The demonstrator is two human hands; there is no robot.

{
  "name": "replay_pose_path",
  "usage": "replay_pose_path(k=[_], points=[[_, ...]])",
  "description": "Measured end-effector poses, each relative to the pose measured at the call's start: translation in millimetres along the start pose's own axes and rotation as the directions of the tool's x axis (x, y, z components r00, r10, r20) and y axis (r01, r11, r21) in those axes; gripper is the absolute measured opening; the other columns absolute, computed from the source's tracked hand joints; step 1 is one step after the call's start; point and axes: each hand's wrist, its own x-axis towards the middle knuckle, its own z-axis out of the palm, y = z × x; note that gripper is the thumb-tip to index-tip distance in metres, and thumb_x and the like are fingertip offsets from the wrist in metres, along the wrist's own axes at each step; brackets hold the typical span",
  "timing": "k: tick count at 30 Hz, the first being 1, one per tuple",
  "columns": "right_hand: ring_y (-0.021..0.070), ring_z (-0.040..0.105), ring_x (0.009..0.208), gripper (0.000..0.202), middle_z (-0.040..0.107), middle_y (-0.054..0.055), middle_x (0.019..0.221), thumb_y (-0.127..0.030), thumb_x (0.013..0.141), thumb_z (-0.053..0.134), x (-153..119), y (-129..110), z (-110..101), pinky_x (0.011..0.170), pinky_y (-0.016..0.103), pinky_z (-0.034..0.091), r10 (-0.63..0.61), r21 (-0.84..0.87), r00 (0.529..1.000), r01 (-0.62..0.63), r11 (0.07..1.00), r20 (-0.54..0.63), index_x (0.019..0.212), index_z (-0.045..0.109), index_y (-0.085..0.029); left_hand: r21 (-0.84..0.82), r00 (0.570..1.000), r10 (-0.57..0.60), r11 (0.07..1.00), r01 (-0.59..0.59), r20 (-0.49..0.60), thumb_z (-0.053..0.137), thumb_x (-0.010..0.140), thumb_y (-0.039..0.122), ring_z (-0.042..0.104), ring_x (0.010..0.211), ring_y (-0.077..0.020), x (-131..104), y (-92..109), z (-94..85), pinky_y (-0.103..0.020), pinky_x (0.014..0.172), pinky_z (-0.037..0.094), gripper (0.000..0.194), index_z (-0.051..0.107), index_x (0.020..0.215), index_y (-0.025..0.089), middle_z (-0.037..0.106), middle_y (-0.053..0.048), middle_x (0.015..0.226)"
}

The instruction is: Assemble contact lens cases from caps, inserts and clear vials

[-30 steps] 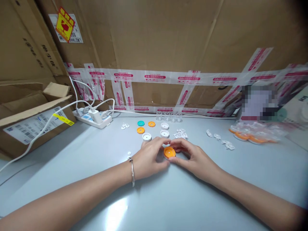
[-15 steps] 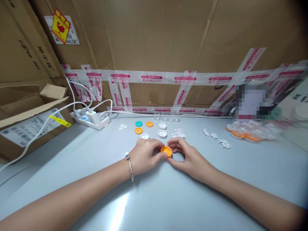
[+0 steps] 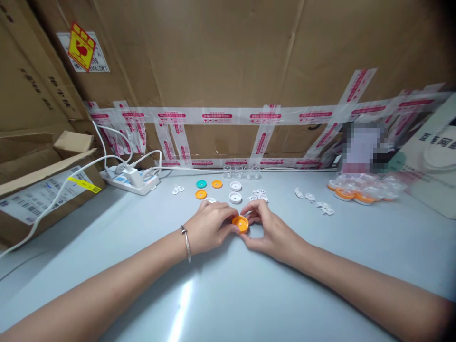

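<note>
Between my two hands, low over the table, is a round orange plastic cap [image 3: 241,223] with a raised rim and a small pale spot at its centre. My left hand [image 3: 212,225] grips its left side between thumb and fingers. From the right, my right hand [image 3: 272,230] curls its thumb and fingers round the cap's other edge. Just beyond my left hand, a white ring [image 3: 210,200] is partly hidden. Two white round caps [image 3: 235,197] lie behind the held cap, and white cut-out pieces [image 3: 258,195] lie past my right fingers.
Orange rings [image 3: 201,194] and a teal ring [image 3: 201,184] lie behind my left hand, near small white parts [image 3: 178,189]. Clear cups [image 3: 238,172] line the cardboard wall. A power strip [image 3: 133,180] is left; clear-and-orange pieces [image 3: 356,195] are heaped right.
The view has shifted slightly, so most things sit a little further left. Both hands keep their hold on the orange cap, whose tilt looks slightly different.
</note>
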Motion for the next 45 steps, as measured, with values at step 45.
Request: replay_pose_path(k=[45], points=[[0.0176,0.056,0.081,0.028,0.058,0.005,0.09,-0.024,0.065,0.068,1.8,6.9,-8.8,0.079,0.034,0.047,0.04,-0.006,0.999,-0.04,0.999,-0.015,0.092,0.066,-0.021,-0.883,0.862,-0.345,0.155,0.442,0.371,0.064,0.073,0.035,0.057,0.066,-0.01,5.3,-20.8,-19.1,-0.02,0.062,0.042,0.023,0.066,0.079,0.013,0.065,-0.005,0.076]])
